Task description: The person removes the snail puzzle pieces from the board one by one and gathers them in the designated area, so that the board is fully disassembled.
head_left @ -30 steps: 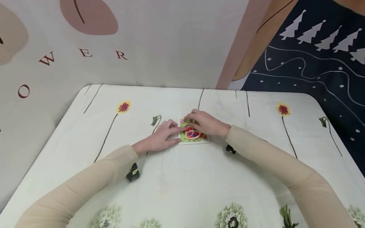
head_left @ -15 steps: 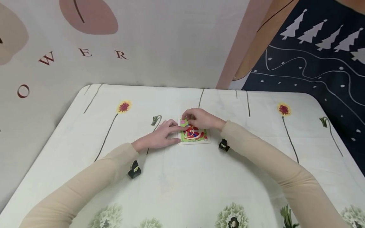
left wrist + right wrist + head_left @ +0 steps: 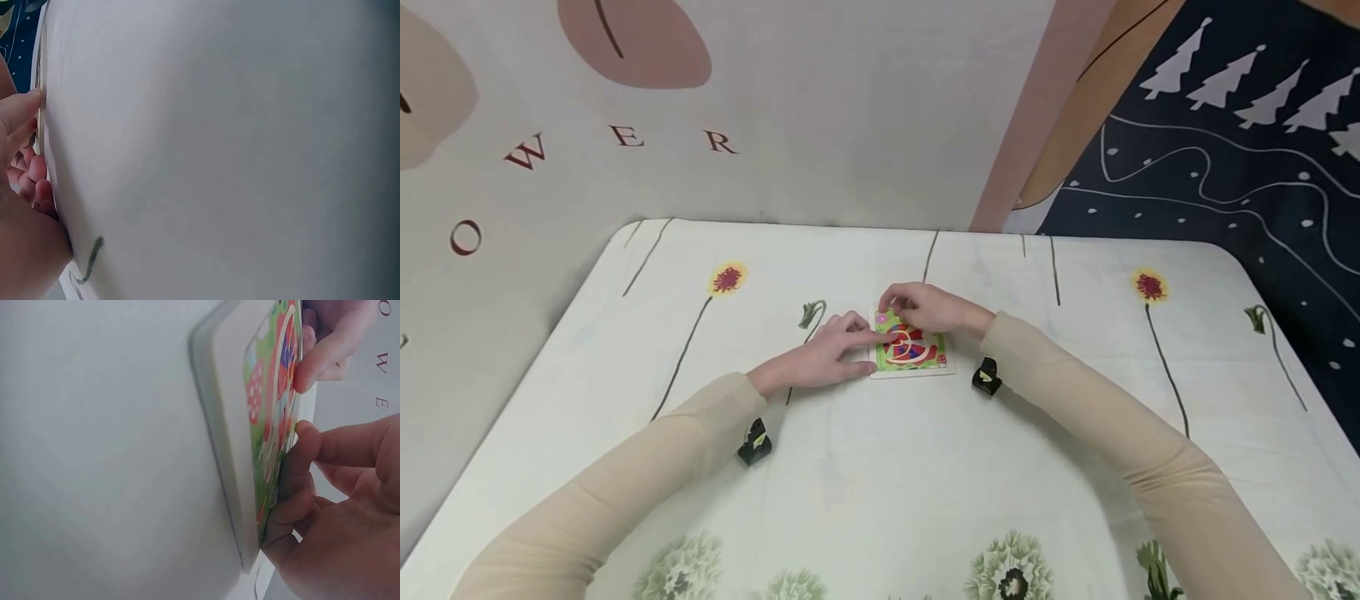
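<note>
Right hand (image 3: 928, 307) is resting bent fingers on board (image 3: 913, 358), pinch unclear; left hand (image 3: 831, 350) is pressing with straight index. Board is lying flat beneath, on table (image 3: 865, 467), looking light, stiff; edges probably suiting holding.

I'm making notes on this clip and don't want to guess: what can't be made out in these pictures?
Head view: the far right corner of the picture board, hidden under the right hand.
Head view: the board's finer printing, too small.
Right wrist view: whether the right hand pinches anything, hidden by its own fingers.
Right wrist view: part of the board, cut off by the top edge.
Left wrist view: part of the left hand, cut off by the left edge.
</note>
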### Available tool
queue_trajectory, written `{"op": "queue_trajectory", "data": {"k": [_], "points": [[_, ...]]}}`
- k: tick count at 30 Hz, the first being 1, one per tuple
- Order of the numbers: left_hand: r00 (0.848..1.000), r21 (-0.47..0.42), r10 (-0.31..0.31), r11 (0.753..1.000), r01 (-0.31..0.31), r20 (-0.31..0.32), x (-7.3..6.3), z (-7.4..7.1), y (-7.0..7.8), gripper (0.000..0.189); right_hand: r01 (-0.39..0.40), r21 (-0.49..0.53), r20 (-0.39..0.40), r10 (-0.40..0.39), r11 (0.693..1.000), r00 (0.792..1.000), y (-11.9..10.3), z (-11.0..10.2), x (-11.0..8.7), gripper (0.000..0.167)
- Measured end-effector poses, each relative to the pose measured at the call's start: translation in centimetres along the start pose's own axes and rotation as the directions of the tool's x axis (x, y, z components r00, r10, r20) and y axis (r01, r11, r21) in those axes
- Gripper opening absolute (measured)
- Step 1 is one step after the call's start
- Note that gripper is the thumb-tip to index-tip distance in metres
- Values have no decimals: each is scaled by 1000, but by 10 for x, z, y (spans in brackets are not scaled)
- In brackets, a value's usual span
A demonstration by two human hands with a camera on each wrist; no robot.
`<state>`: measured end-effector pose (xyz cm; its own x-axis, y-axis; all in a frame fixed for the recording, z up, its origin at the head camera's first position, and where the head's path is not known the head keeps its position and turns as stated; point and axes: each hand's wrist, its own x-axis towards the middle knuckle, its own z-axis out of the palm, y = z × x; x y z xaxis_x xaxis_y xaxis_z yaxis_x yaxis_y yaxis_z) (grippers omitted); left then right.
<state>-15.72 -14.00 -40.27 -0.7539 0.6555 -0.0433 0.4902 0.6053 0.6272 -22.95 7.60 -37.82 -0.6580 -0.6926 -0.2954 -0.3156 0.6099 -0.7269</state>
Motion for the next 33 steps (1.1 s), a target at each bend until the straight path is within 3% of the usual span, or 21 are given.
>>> {"op": "queue_trajectory", "data": {"k": [5,20,33], "points": [[1000,-5,-16,1000,16,8,0,-1,1,49,51,20,43,-51,999,998,2,0,0,37],[999,-11,-36,999,36,9,0,-1,3,50,38,-21,-3,-38,999,999,5,4,-4,33],[999,-15,-43,999,43,25,0,-4,4,51,-2,146,-120,20,989,993,9,9,-7,30]]}}
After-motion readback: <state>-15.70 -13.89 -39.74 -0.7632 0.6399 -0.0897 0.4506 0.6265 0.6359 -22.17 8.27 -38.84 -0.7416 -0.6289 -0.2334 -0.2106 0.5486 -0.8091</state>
